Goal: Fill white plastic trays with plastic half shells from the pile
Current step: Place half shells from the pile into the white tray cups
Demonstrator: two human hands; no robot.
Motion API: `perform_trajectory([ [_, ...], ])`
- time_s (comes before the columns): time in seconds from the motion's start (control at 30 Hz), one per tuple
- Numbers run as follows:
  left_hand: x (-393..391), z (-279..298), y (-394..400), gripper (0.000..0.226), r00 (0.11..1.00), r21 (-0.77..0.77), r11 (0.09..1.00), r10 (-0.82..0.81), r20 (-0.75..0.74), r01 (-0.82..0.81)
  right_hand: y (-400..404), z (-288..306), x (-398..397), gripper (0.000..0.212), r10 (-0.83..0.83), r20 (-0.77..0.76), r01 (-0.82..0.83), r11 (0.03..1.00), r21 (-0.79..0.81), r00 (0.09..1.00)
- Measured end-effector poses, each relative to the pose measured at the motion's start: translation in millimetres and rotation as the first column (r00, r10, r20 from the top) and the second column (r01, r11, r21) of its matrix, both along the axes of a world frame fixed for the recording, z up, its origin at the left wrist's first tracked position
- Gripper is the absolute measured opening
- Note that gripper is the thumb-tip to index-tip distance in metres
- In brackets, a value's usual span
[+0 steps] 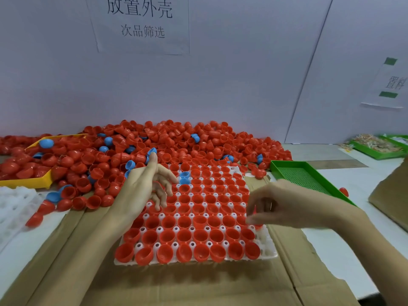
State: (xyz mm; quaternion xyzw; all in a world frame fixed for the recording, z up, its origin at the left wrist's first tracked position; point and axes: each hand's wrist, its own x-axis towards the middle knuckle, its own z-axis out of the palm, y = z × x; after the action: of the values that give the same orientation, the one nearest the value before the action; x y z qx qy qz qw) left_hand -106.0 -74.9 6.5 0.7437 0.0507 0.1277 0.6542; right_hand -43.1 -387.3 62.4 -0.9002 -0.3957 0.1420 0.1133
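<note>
A white plastic tray (268, 250) lies on flattened cardboard in front of me, its cups holding red half shells, open side up, plus two blue half shells (185, 177) near its far left corner. Behind it a big pile of red and a few blue half shells (176, 140) spreads along the wall. My left hand (143, 186) hovers over the tray's left side with relaxed, spread fingers, the index finger pointing toward the pile, holding nothing. My right hand (282, 204) reaches over the tray's right edge, fingertips curled down around a red half shell (255, 212), mostly hidden.
A yellow tray (33, 182) with shells sits at the left, an empty white tray (13, 202) below it. A green mesh tray (298, 175) stands right of the pile, another green tray (379, 151) farther back. A cardboard box (393, 195) is at the right edge.
</note>
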Motion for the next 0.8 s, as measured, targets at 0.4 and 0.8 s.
perform_trajectory([
  [0.4,4.4,-5.4,10.7,0.067,0.980,0.082,0.990,0.098,0.171,-0.113,61.9,-53.7,180.7,0.052,-0.378,0.249,0.308,0.910,0.278,0.892],
  [0.8,3.7,-5.2,7.2,0.066,0.986,0.086,0.992,0.074,0.149,-0.087,109.3,-63.3,205.2,0.031,-0.342,0.342,0.247,0.924,0.292,0.875],
])
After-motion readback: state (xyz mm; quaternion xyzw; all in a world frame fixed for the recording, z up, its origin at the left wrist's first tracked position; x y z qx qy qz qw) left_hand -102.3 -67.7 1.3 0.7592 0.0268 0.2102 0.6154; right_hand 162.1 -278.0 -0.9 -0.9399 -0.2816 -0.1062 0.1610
